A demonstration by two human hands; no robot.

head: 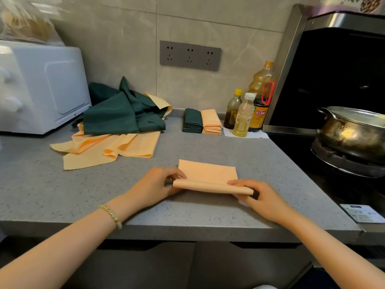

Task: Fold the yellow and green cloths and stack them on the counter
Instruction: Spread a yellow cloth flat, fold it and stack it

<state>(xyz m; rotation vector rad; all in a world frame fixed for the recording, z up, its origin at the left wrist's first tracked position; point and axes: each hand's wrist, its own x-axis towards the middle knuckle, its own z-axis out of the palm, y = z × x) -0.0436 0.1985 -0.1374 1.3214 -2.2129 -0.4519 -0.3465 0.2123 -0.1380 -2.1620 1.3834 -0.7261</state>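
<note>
A yellow cloth (207, 172) lies half folded on the grey counter (62, 195) near its front edge. My left hand (158, 184) pinches the left end of its raised near fold. My right hand (260, 197) pinches the right end. At the back left, several loose green cloths (123, 113) lie heaped over loose yellow cloths (108, 147). By the wall stand a stack of folded green cloths (192, 120) and, touching its right side, a stack of folded yellow cloths (211, 122).
A white microwave (39, 86) stands at the left. Three bottles (248, 109) stand right of the stacks. A steel pot (352, 130) sits on the black stove (341, 176) at the right. A grey socket strip (189, 55) is on the wall.
</note>
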